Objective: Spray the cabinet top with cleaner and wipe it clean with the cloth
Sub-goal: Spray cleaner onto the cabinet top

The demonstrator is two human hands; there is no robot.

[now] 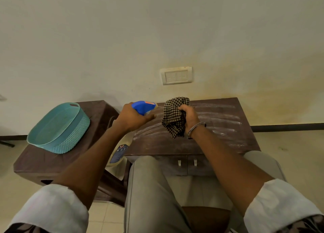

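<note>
At frame centre, the left hand (130, 118) grips a spray bottle (144, 107) aimed at the checked cloth (174, 116) bunched in the right hand (190, 116) above the cabinet top (219, 127).

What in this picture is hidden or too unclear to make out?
All in the head view:
- Spray bottle: its body is mostly behind the left hand and forearm; the label is too blurred to read.
- Cloth: bunched in the right hand, so its full shape is hidden.
- Cabinet top: the near middle lies behind the arms.
- Basket: its floor is too dim to check.
</note>
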